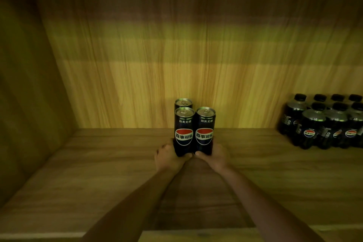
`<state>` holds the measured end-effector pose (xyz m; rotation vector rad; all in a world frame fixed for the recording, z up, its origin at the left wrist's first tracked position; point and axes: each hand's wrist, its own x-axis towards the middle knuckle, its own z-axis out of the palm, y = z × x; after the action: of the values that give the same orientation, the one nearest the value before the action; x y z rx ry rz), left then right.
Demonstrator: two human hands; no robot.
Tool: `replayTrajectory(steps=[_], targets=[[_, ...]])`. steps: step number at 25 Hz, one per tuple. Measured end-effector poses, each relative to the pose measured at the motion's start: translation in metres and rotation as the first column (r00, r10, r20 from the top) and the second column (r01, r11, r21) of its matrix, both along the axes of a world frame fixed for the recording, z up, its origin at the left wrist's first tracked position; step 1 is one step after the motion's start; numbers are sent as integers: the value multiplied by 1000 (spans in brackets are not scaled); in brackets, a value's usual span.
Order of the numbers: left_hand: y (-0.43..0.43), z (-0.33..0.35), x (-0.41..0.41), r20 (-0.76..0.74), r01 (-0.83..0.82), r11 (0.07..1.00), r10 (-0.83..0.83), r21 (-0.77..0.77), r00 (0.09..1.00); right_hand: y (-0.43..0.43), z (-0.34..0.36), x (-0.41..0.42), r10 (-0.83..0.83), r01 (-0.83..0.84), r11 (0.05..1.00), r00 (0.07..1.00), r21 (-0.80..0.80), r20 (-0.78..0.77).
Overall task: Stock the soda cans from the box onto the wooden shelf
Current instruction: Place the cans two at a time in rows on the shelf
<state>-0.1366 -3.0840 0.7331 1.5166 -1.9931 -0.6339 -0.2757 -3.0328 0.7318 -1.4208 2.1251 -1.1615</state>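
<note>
Three tall black soda cans stand upright on the wooden shelf board (98, 163), near the back wall. The front left can (184, 129) and the front right can (204, 129) stand side by side and touch. A third can (183, 102) stands right behind the left one, mostly hidden. My left hand (169, 158) grips the base of the front left can. My right hand (215, 156) grips the base of the front right can. The box is out of view.
A shrink-wrapped pack of several dark soda bottles (324, 122) sits on the shelf at the far right. The shelf's left side wall (29, 104) and back wall (157, 65) enclose the space. Bare board lies to the left of the cans.
</note>
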Motion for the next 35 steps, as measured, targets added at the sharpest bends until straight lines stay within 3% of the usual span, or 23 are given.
replayTrajectory(steps=[8,13,18,24,28,35], targets=[[-1,-3,-1,-1,-14,1000,14,2,1000,1,2,1,-3,4,999,1000,46,-9],[1,1,-1,13,7,1000,-8,6,1000,4,5,3,8,-11,998,998,57,64],[13,10,16,-104,57,996,-50,62,993,27,21,10,58,-60,998,982,6,178],[61,38,65,-51,63,997,-65,-38,997,68,48,36,50,-52,978,999,-201,-14],[111,48,113,-26,107,990,-109,-95,994,116,68,65,59,-64,961,998,-268,-26],[218,11,186,-9,206,943,-215,-261,976,226,35,137,196,-213,961,974,-175,-111]])
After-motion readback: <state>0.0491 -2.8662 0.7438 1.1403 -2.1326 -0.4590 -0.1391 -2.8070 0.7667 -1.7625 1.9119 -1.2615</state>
